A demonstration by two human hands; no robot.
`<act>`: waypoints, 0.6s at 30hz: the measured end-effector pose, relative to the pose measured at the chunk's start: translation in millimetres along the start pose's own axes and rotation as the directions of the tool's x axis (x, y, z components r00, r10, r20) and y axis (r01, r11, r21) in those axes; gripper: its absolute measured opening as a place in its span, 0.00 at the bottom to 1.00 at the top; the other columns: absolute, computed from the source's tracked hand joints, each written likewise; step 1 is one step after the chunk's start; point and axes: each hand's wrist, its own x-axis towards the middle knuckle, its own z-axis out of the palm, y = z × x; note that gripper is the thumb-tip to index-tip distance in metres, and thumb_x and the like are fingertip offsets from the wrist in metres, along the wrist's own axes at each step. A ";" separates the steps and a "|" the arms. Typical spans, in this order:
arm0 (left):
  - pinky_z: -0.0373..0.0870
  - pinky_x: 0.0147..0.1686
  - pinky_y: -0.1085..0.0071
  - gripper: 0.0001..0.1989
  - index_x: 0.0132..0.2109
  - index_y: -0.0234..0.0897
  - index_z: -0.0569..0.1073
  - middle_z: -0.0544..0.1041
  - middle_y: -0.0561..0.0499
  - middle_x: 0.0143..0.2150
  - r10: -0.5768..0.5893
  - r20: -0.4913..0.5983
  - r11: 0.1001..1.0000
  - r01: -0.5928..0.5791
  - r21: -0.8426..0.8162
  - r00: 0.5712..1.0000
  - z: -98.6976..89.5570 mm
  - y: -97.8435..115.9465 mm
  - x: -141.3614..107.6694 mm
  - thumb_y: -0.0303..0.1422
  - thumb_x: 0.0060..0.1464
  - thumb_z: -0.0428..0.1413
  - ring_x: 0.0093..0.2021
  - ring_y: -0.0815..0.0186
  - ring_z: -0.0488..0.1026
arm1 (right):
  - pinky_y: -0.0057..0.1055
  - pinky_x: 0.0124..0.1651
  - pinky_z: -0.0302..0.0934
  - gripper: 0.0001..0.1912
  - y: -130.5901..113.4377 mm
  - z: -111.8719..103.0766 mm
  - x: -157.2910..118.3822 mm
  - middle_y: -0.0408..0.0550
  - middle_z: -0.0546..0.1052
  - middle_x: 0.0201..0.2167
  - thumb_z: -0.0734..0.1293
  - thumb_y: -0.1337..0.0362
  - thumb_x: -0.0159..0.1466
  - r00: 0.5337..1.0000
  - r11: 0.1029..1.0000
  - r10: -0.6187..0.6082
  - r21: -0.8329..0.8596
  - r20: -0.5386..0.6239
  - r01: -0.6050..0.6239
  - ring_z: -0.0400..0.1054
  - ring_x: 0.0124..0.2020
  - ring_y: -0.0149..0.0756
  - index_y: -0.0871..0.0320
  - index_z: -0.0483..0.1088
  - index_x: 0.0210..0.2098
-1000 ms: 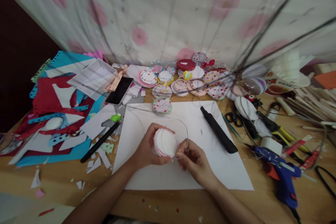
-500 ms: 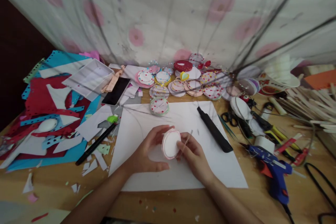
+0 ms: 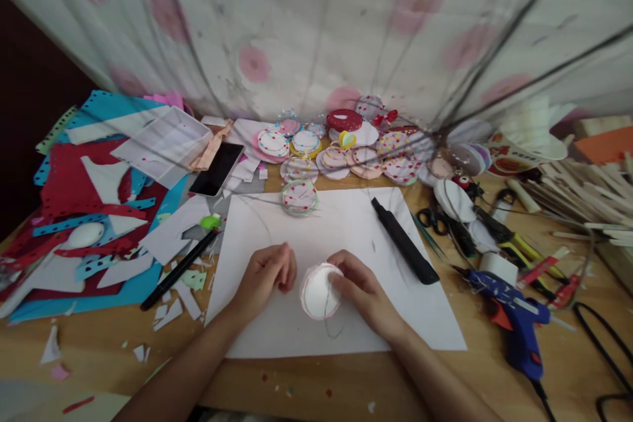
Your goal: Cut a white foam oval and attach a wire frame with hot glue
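My right hand [image 3: 361, 288] grips a small round white paper disc [image 3: 319, 293] with a pinkish rim, its thumb on the face near the edge. A thin thread [image 3: 332, 330] hangs across the disc and curls below it. Left of the disc, apart from it, my left hand [image 3: 271, 277] is closed with thumb and fingers pressed together; whatever they hold, if anything, is hidden. Both hands are over a large white sheet [image 3: 277, 336] on the wooden table. Behind them, a decorated round paper piece with red dots [image 3: 299, 196] lies at the sheet's far edge.
A black cutter-like tool [image 3: 405, 241] lies on the sheet's right side. Further right are a blue glue gun [image 3: 514, 316], scissors [image 3: 432, 221] and wooden sticks [image 3: 578, 191]. Paper scraps [image 3: 99, 211], a phone [image 3: 217, 169] and a black pen [image 3: 180, 269] are at the left.
My left hand has drawn away from the disc to the left and closed. The disc, in my right hand, has come slightly down, and the thread now hangs below it.
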 end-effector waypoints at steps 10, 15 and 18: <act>0.64 0.26 0.76 0.07 0.34 0.33 0.73 0.72 0.53 0.27 -0.229 0.207 0.971 0.238 -0.018 0.951 1.2 4.0 1.4 0.33 0.48 0.60 0.26 0.71 0.68 | 0.26 0.33 0.56 0.11 -1.9 -1.6 3.1 0.43 0.70 0.31 0.64 0.55 0.63 0.999 0.997 -0.028 -0.072 0.041 0.031 0.62 0.31 0.31 0.57 0.69 0.36; 0.66 0.26 0.76 0.07 0.34 0.34 0.71 0.72 0.54 0.27 -0.269 0.267 0.959 0.283 -0.015 0.925 -2.1 0.7 2.3 0.31 0.48 0.60 0.25 0.71 0.68 | 0.26 0.33 0.56 0.12 0.7 -3.8 3.5 0.43 0.70 0.31 0.64 0.54 0.62 0.998 0.989 -0.041 -0.140 0.039 0.046 0.62 0.31 0.31 0.57 0.69 0.35; 0.66 0.25 0.76 0.08 0.34 0.33 0.71 0.72 0.54 0.27 -0.287 0.280 0.950 0.310 -0.039 0.916 -2.1 -0.2 2.2 0.31 0.47 0.61 0.25 0.72 0.69 | 0.25 0.32 0.55 0.13 1.1 -4.7 3.2 0.42 0.69 0.29 0.64 0.54 0.61 0.999 0.990 -0.025 -0.136 0.042 0.031 0.61 0.29 0.30 0.57 0.69 0.34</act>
